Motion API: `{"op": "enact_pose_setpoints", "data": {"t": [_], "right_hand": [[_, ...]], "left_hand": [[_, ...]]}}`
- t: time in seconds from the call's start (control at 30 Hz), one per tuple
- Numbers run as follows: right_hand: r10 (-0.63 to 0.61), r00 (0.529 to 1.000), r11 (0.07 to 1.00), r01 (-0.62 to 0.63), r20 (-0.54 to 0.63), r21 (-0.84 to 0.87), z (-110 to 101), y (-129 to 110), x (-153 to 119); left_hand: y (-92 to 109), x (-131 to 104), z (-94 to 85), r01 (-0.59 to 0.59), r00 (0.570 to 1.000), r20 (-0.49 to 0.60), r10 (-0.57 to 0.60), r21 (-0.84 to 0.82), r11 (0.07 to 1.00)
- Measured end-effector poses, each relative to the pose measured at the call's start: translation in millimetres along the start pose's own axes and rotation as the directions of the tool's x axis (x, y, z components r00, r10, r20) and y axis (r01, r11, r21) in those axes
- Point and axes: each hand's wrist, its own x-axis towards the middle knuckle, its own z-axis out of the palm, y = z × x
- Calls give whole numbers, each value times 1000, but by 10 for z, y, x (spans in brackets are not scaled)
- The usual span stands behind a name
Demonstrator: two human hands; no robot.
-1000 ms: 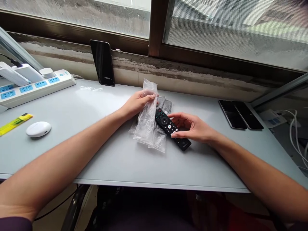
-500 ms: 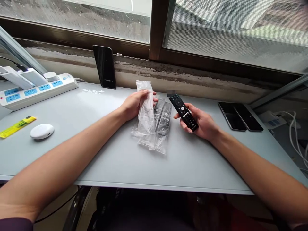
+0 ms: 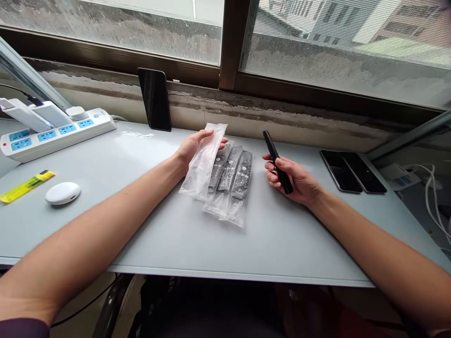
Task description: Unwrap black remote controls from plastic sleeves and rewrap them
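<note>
In the head view, my left hand [image 3: 193, 146] holds an empty-looking clear plastic bag [image 3: 203, 165] between thumb and fingers. The bag hangs down over the desk and partly covers the leftmost of three black remotes in clear plastic sleeves. These bagged remotes [image 3: 241, 174] lie side by side just right of that hand. My right hand [image 3: 294, 178] is closed round a bare black remote control [image 3: 273, 149], raised above the desk with its narrow edge facing me. Its buttons are mostly turned out of sight.
Two dark phones [image 3: 352, 171] lie on the grey desk [image 3: 282, 249] at the right; another phone [image 3: 155, 99] leans against the wall. To the left are a power strip [image 3: 66, 136], a white oval case [image 3: 62, 193] and a yellow packet [image 3: 26, 186]. White cables [image 3: 430, 188] hang at far right.
My right hand has rotated the remote from face-on to edge-on. My left hand has swung the bag's lower end leftward, uncovering more of the leftmost bagged remote.
</note>
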Motion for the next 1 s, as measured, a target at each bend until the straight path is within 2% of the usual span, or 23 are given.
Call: {"op": "enact_pose_setpoints", "data": {"t": [0.1, 0.2, 0.3, 0.43, 0.6, 0.73, 0.9, 1.0], "right_hand": [[21, 999, 999, -20, -45, 28, 30, -9, 13], [31, 999, 996, -27, -42, 86, 49, -24, 18], [26, 1000, 992, -24, -12, 124, 38, -35, 7], [17, 999, 997, -20, 32, 74, 13, -26, -5], [30, 999, 996, -27, -29, 79, 16, 1, 14], [38, 999, 995, -39, 16, 92, 21, 3, 15], [12, 1000, 999, -12, 15, 44, -23, 34, -5], [-33, 999, 994, 29, 29, 102, -64, 76, -1]], "left_hand": [[46, -26, 44, 93, 993, -59, -101, -130, 987], [85, -69, 91, 130, 986, -74, -149, -216, 968], [103, -105, 107, 121, 988, -64, -143, -273, 954], [102, -103, 88, 94, 992, -42, -116, -350, 932], [79, -50, 62, 83, 992, -57, -114, -391, 917], [74, -33, 49, 92, 990, -62, -128, -412, 906], [86, -30, 20, 206, 971, -19, -237, -426, 881], [83, -24, 15, 179, 979, -10, -206, -455, 872]]}}
